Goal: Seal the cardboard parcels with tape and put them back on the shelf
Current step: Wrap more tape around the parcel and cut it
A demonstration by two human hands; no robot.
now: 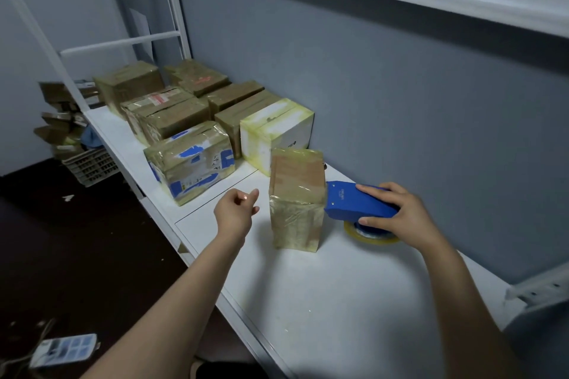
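A tall tape-wrapped cardboard parcel (297, 197) stands between the loosely curled, empty left hand (238, 208) and the right hand (398, 214) gripping a blue plastic tape dispenser (354, 201).

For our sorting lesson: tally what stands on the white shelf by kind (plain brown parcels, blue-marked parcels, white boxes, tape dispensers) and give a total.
Plain brown parcels: 6 (the back ones are tightly packed)
Blue-marked parcel: 1
White box: 1
Blue tape dispenser: 1
Total: 9
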